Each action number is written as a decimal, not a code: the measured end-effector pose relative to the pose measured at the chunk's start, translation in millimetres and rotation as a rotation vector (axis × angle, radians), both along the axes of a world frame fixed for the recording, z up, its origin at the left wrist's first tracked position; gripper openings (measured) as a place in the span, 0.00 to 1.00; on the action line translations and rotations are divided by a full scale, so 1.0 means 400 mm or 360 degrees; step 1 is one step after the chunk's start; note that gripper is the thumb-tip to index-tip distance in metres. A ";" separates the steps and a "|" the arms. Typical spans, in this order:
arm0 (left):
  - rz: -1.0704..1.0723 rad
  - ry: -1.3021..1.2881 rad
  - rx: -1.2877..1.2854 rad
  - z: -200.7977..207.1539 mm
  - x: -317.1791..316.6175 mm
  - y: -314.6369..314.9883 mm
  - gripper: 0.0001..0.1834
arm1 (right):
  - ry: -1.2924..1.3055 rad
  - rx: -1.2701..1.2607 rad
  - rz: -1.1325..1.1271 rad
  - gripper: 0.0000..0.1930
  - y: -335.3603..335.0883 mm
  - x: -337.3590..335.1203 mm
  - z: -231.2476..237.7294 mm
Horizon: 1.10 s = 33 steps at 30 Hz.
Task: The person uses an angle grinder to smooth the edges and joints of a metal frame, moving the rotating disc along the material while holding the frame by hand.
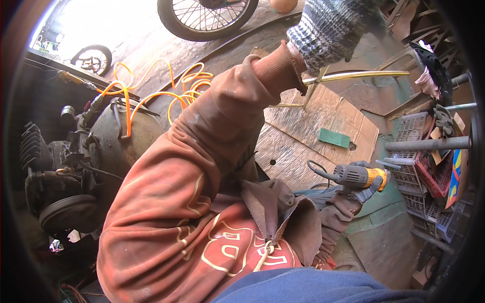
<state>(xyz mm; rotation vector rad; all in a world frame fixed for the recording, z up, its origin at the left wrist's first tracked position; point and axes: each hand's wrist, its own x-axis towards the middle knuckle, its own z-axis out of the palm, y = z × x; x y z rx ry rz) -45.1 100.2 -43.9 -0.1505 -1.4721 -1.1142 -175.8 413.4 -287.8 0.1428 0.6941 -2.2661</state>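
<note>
My left arm, in a rust-red sleeve, reaches up and across the view. My left hand [336, 33], in a grey and white knitted glove, is at the top; its fingers run into blur and shadow, so their grip does not show. Just below it lies a thin brass-coloured bar [364, 74], joined to a light metal frame. At the right, my gloved right hand [368, 194] is closed around a yellow and grey angle grinder [358, 177]. Its dark cord loops out of the rear end. The grinder's working end is hidden.
Flattened cardboard [298, 131] covers the floor, with a green piece [334, 138] on it. Plastic crates [409, 131] and metal bars stand at the right. A coiled orange hose [151, 96] runs beside a rusty compressor tank [129, 126] at the left. Wheels [207, 35] stand behind.
</note>
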 end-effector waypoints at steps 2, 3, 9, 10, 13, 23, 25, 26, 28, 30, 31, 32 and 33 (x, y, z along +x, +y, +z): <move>0.0061 0.0044 -0.0057 -0.013 -0.002 -0.004 0.19 | -0.0023 -0.0045 0.0028 0.31 0.009 -0.010 -0.010; 0.0071 0.0067 -0.0046 -0.017 -0.005 -0.001 0.20 | -0.0057 -0.0100 0.0063 0.31 0.007 -0.008 -0.006; 0.0259 0.0031 -0.0466 -0.050 -0.032 -0.032 0.23 | 0.0037 0.0073 0.0021 0.31 0.017 -0.013 0.000; 0.0366 0.0047 -0.0520 -0.047 -0.032 -0.027 0.23 | 0.0026 0.0075 0.0031 0.32 0.015 -0.013 0.001; -0.0061 0.0000 -0.0113 -0.038 -0.024 -0.022 0.21 | 0.0084 -0.0014 0.0119 0.31 0.009 -0.005 0.010; -0.0187 -0.0234 0.0330 -0.021 -0.001 -0.008 0.20 | 0.0049 -0.0012 0.0026 0.31 0.006 0.012 0.025; 0.0014 -0.0127 -0.0029 -0.028 -0.009 -0.015 0.18 | 0.0083 -0.0035 0.0060 0.31 0.008 0.008 0.019; 0.0010 -0.0133 -0.0030 -0.032 -0.011 -0.012 0.18 | 0.0097 0.0049 -0.0001 0.33 0.009 0.007 0.016; 0.0038 -0.0297 0.0172 -0.013 0.014 0.002 0.17 | 0.0089 0.0109 -0.0035 0.35 -0.005 0.011 0.005; 0.0128 -0.0291 0.0100 -0.010 0.025 0.009 0.16 | 0.0118 0.0090 -0.0015 0.35 -0.005 0.011 0.005; 0.0203 -0.0222 -0.0035 -0.012 0.024 0.010 0.15 | 0.0131 0.0094 -0.0029 0.35 0.001 0.009 0.014; 0.0190 -0.0210 -0.0032 -0.019 0.015 0.006 0.15 | 0.0118 0.0083 -0.0001 0.34 0.007 0.007 0.026; 0.0165 -0.0207 -0.0032 -0.021 0.008 0.005 0.15 | 0.0079 0.0063 0.0037 0.34 0.007 0.007 0.025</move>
